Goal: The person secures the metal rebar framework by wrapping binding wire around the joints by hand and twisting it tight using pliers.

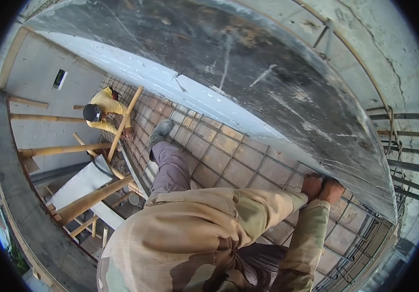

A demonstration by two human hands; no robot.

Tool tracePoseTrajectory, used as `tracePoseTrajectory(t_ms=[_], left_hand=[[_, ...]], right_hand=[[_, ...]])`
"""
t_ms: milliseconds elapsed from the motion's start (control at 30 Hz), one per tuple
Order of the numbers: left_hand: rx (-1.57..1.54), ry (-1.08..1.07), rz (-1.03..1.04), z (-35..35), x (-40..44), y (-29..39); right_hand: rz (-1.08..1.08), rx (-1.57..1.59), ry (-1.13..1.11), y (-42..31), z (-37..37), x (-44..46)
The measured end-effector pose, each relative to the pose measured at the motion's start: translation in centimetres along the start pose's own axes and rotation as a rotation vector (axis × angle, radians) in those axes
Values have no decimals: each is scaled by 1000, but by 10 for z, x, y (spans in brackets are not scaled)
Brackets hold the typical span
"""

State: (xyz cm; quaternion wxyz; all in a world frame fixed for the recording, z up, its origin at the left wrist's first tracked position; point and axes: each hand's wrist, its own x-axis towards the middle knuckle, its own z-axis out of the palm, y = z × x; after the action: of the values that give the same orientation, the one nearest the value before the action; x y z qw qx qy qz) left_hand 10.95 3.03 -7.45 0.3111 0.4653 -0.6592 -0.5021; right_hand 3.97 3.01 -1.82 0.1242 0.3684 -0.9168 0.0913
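My left hand (311, 186) and my right hand (332, 191) are close together at the right, low against the dark, scuffed panel (268, 82). Both are closed, with fingers curled over the steel rebar grid (241, 155). Something small and dark shows between them, but I cannot make out what it is. The grid lies over brownish square tiles (226, 141). My camouflage sleeves (272, 207) reach out to the hands. My leg in purplish trousers (170, 168) stretches to the left, its grey boot (160, 130) on the grid.
A co-worker in a yellow top and dark cap (103, 104) bends over the grid's far end. Bamboo poles (95, 197) cross an opening at the left, beside a grey wall (44, 78). Bare rebar ends (409, 166) stick out at the right.
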Motion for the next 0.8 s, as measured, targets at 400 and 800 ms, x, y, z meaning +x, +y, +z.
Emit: tracePoseTrajectory(t_ms=[400,800], left_hand=[[28,110,20,8,-4,0],[-48,-53,-41,3,7,-9]], right_hand=[[111,-36,11,-14,-15,-12],[157,-28,-94,19,23,11]])
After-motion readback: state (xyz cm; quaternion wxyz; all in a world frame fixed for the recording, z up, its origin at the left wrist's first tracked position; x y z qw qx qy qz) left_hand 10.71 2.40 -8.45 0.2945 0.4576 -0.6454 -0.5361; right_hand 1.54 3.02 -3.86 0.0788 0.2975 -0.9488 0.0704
